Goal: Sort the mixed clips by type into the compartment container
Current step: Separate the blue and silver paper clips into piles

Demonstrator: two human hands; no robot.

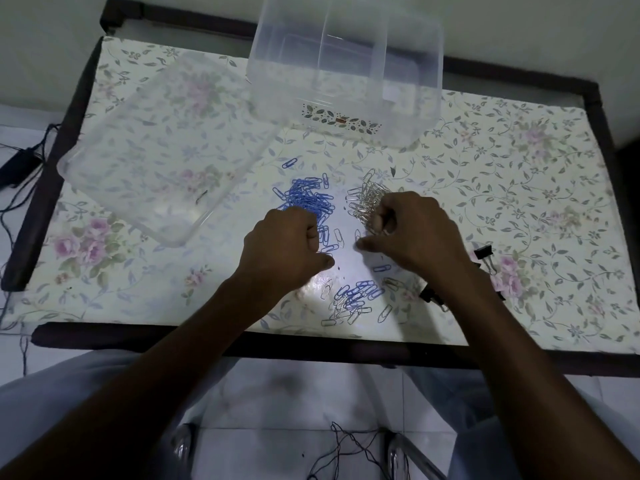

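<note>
A pile of blue paper clips (310, 197) lies at the table's middle, and a pile of silver paper clips (367, 199) lies just right of it. My left hand (284, 247) is curled at the near edge of the blue pile, its fingers over some blue clips. My right hand (412, 230) grips a bunch of silver clips at the near side of the silver pile. A mixed heap of blue and silver clips (353, 299) lies nearer me. Black binder clips (483, 254) lie by my right wrist. The clear compartment container (346, 64) stands at the back.
A clear plastic lid (162, 150) lies flat at the left of the floral tablecloth (536, 188). A single blue clip (289, 163) lies apart behind the blue pile. Cables run over the floor at the left and below the table's dark front edge (138, 336).
</note>
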